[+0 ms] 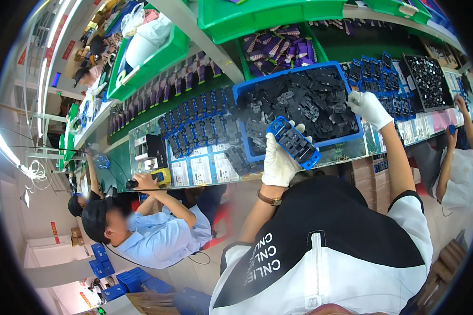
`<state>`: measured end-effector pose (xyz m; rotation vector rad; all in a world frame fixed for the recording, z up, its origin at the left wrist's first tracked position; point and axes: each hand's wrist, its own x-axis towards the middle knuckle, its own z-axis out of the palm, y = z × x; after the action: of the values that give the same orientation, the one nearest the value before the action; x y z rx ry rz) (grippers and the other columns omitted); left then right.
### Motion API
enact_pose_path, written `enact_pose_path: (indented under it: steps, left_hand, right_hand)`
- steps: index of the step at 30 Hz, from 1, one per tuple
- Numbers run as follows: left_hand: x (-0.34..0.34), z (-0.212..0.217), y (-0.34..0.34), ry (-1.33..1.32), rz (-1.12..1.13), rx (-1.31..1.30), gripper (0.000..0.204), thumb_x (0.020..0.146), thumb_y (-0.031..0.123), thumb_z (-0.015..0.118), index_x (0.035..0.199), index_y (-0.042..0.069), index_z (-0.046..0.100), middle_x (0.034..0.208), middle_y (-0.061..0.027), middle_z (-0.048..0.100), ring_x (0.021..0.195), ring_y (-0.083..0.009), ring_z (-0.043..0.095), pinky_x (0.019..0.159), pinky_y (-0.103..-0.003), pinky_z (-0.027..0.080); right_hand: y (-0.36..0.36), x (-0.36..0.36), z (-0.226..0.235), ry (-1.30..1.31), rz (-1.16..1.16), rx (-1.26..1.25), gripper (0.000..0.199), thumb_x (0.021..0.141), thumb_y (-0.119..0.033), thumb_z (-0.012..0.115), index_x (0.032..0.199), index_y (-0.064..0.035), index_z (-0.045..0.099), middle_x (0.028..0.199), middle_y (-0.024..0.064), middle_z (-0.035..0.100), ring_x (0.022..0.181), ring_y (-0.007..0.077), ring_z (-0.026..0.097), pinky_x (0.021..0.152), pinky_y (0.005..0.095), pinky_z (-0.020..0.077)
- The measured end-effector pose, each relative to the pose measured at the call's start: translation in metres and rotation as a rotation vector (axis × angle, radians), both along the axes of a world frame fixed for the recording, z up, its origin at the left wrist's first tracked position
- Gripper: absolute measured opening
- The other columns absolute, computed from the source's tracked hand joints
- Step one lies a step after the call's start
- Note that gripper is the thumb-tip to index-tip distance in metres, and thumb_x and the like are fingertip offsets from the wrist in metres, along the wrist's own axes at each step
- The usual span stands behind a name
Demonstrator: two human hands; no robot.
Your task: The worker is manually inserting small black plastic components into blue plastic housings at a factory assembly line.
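My left hand (278,160), in a white glove, holds a blue rectangular frame with a black part set in it (294,143), lifted just in front of a blue tray (278,79). That tray is heaped with several loose black plastic parts (299,102). My right hand (369,107), also gloved, reaches into the right side of the tray and rests on the black parts; whether it grips one is hidden. A brown wristwatch (269,199) sits on my left wrist.
Rows of blue frames (194,118) lie on the green bench left of the tray, and more (378,73) to its right beside a black tray of small parts (428,79). Green bins (152,52) stand above. A seated person in a light blue shirt (157,236) works at left, another person's arm (452,157) at right.
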<state>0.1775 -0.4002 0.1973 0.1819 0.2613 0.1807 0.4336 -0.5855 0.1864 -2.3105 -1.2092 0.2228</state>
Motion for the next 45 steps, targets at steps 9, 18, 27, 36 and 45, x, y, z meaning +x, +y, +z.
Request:
enact_pose_path:
  steps: [9, 18, 27, 36, 45]
  left_hand:
    - [-0.022, -0.019, -0.032, 0.096, -0.011, -0.062, 0.071, 0.077, 0.057, 0.063, 0.128, 0.009, 0.048, 0.131, -0.0123, 0.050, 0.107, -0.0360, 0.056, 0.093, -0.061, 0.042]
    - [-0.023, 0.016, -0.038, -0.036, -0.128, -0.072, 0.079, 0.073, 0.056, 0.068, 0.133, 0.010, 0.044, 0.115, -0.0151, 0.060, 0.108, -0.0388, 0.056, 0.093, -0.062, 0.042]
    - [-0.016, 0.022, -0.035, -0.009, -0.069, -0.066, 0.076, 0.078, 0.056, 0.064, 0.134, 0.009, 0.043, 0.120, -0.0164, 0.056, 0.109, -0.0365, 0.056, 0.093, -0.056, 0.045]
    - [0.002, 0.025, -0.012, -0.036, -0.053, -0.109, 0.076, 0.076, 0.058, 0.063, 0.132, 0.011, 0.044, 0.118, -0.0163, 0.057, 0.105, -0.0371, 0.057, 0.092, -0.058, 0.044]
    - [0.022, 0.048, 0.007, 0.031, 0.193, 0.080, 0.073, 0.079, 0.065, 0.055, 0.127, 0.011, 0.048, 0.125, -0.0118, 0.054, 0.108, -0.0300, 0.054, 0.098, -0.046, 0.042]
  right_hand:
    - [-0.023, -0.046, -0.005, -0.077, -0.258, 0.184, 0.009, 0.084, -0.012, 0.062, 0.083, -0.0055, 0.056, 0.063, 0.0094, 0.060, 0.051, 0.0186, 0.058, 0.053, 0.0280, 0.0466]
    - [-0.035, -0.139, 0.029, 0.928, -0.104, 0.557, 0.013, 0.083, -0.002, 0.061, 0.095, -0.0018, 0.057, 0.084, 0.0014, 0.061, 0.075, 0.0080, 0.058, 0.070, 0.0234, 0.0473]
    - [0.014, -0.151, 0.052, -0.402, 0.103, 0.434, 0.060, 0.061, -0.010, 0.076, 0.118, -0.0136, 0.057, 0.109, 0.0139, 0.059, 0.098, 0.0326, 0.059, 0.083, 0.0391, 0.0490]
    - [0.048, -0.133, 0.050, -0.449, 0.135, 0.499, 0.053, 0.069, -0.011, 0.072, 0.118, -0.0095, 0.053, 0.100, 0.0137, 0.063, 0.083, 0.0316, 0.062, 0.069, 0.0377, 0.0506]
    - [0.062, -0.160, 0.116, -0.349, -0.029, 0.627, 0.049, 0.063, -0.012, 0.073, 0.111, -0.0082, 0.061, 0.104, 0.0144, 0.061, 0.086, 0.0322, 0.059, 0.076, 0.0406, 0.0471]
